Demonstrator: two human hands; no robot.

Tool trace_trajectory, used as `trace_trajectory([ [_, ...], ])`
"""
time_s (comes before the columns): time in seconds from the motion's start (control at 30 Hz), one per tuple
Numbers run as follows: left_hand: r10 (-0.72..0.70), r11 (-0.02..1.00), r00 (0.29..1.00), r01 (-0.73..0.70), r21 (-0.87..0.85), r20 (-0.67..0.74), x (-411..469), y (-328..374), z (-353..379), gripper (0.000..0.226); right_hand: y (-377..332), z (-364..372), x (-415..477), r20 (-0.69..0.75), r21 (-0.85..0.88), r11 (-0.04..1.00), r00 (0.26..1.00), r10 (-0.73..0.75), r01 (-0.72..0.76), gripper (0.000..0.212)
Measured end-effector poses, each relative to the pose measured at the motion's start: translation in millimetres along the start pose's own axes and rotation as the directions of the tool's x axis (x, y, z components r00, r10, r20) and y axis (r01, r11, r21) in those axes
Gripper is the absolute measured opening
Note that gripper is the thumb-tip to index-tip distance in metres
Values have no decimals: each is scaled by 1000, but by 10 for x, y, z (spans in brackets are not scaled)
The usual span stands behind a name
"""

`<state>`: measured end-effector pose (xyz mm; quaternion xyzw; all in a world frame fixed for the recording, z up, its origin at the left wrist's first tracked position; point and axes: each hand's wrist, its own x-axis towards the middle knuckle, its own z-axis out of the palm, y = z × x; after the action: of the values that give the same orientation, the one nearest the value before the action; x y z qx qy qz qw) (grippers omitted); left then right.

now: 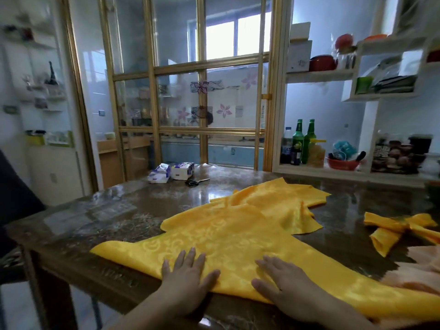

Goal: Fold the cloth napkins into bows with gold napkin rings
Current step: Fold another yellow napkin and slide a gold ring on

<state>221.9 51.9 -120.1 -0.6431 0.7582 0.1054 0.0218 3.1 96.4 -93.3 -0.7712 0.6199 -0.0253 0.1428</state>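
A yellow patterned cloth napkin [228,236] lies spread at the near edge of the dark glossy table [133,210]. My left hand [188,279] and my right hand [285,284] both press flat on its near edge, fingers straight. More yellow napkins [278,201] lie rumpled behind it. At the right sits a yellow napkin folded into a bow [402,228]. No gold ring is plainly visible.
Two tissue packs [170,172] and black scissors [196,181] lie at the table's far side. A peach cloth [419,270] lies at the right edge. Behind are a gold-framed glass partition [202,91] and shelves with green bottles [303,141].
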Motion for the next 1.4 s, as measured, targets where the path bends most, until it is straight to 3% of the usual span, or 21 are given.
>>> trace_trajectory([
  [0.1,-7,1000,1000,7,-13,-14,35,-20,-20,69,53,39,116,-9,12,1000,1000,-15,16,128],
  [0.23,-17,1000,997,16,-23,-73,68,5,13,69,150,125,231,-29,-5,1000,999,-25,25,144],
  [0.43,-22,997,993,14,-73,-113,207,-93,-23,67,151,137,262,-120,39,999,993,-7,11,139],
  [0.5,-9,997,992,0,-72,-130,206,-142,-20,64,90,129,194,-193,-4,998,979,-66,66,122],
  [0.6,-18,995,978,-4,-102,-209,234,-174,25,64,-18,139,70,-186,-21,984,966,-179,178,69],
  [0.67,-10,978,926,-69,-196,-378,215,-173,68,60,-59,158,33,-175,12,977,963,-206,211,47],
  [0.7,29,952,845,-186,-243,-534,200,-196,54,54,-82,141,65,-195,0,976,957,-213,217,40],
  [0.77,163,887,654,-425,-179,-739,105,-204,91,43,-83,184,96,-229,-31,979,952,-203,201,33],
  [0.8,241,864,628,-486,-131,-740,44,-204,118,42,-68,213,119,-256,-47,980,946,-198,192,31],
  [0.9,380,854,760,-507,-116,-527,-111,-180,75,57,-11,250,113,-325,-35,986,931,-163,161,23],
  [1.03,418,895,751,-436,91,-511,-120,-295,-34,38,65,167,-8,-362,-33,986,918,-164,164,24],
  [1.17,456,888,777,-365,279,-434,-242,-572,-107,50,154,99,-222,-319,-109,982,930,-183,156,28],
  [1.2,441,891,811,-345,293,-385,-306,-636,-103,50,155,98,-274,-281,-121,980,942,-185,156,31],
  [1.33,411,901,875,-348,258,-255,-529,-848,-66,48,64,45,-374,-188,-35,985,967,-171,167,40],
  [1.4,324,946,916,-309,98,-238,-545,-863,-92,86,-3,-1,-307,-227,-42,985,959,-170,165,39],
])
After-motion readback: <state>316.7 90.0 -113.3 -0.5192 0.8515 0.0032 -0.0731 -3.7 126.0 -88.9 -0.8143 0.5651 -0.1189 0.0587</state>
